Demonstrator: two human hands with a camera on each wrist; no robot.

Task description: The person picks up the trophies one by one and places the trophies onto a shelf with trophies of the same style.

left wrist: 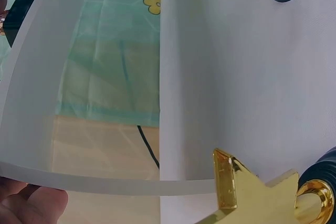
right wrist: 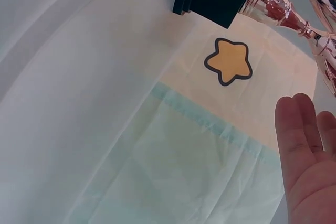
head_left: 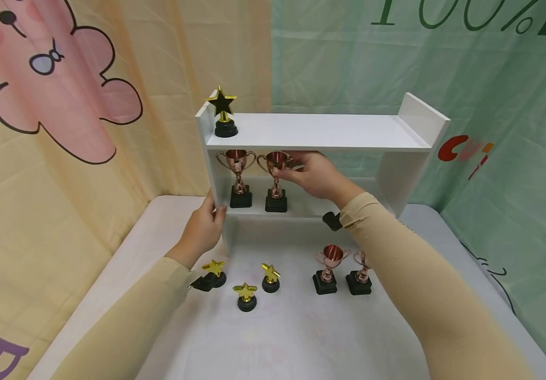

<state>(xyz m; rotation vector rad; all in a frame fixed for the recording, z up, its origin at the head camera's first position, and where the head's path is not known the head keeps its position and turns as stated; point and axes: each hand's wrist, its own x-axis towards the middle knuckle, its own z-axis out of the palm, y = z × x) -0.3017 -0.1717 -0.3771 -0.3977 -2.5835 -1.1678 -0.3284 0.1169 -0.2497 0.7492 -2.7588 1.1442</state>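
Note:
My left hand (head_left: 201,229) grips the left side panel of a white shelf unit (head_left: 320,131), thumb toward the front; the fingertips (left wrist: 44,203) show at the panel's edge in the left wrist view. On the middle shelf stand two rose-gold trophy cups on black bases, the left cup (head_left: 239,179) and the right cup (head_left: 276,182). My right hand (head_left: 320,177) is beside the right cup, its thumb near the cup's stem. In the right wrist view its fingers (right wrist: 294,135) look straight, with a gap to the cup (right wrist: 278,9).
A gold star trophy (head_left: 224,113) stands on the top shelf at left. On the white table (head_left: 273,343) stand several small star trophies (head_left: 246,296) at left and two more rose-gold cups (head_left: 329,269) at right, one partly behind the right sleeve. Printed curtains hang behind.

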